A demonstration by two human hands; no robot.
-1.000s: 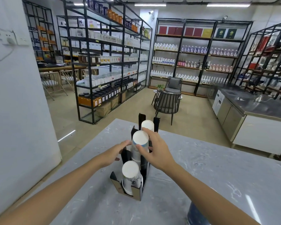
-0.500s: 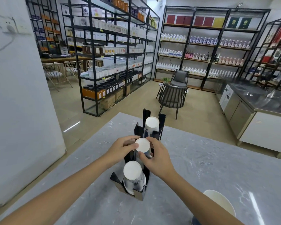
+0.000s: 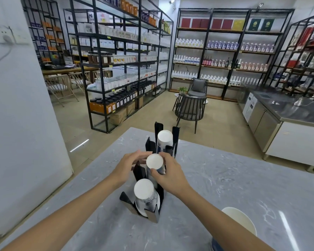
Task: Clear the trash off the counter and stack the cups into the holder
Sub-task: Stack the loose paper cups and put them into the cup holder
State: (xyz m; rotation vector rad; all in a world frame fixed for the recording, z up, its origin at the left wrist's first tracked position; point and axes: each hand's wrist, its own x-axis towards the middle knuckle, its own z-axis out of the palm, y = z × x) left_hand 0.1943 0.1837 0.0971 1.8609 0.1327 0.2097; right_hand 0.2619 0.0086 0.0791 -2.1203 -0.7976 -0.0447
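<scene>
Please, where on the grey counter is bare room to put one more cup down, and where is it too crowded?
Bare counter lies right of the black cup holder, beyond the right forearm. Another bare strip runs between the holder and the counter's left edge. It is crowded at the middle cup stack, where the left hand and right hand meet, and by the loose cup at the near right.

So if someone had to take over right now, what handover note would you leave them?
Left hand: touching the middle stack from its left, fingers lightly curled.
Right hand: gripping the same stack from the right.
Holder: black, on the counter, with cup stacks in the near, middle and far slots.
Done: three slots hold cups.
Left: seat the middle stack; one loose cup stands by the right forearm. No trash in view.
</scene>
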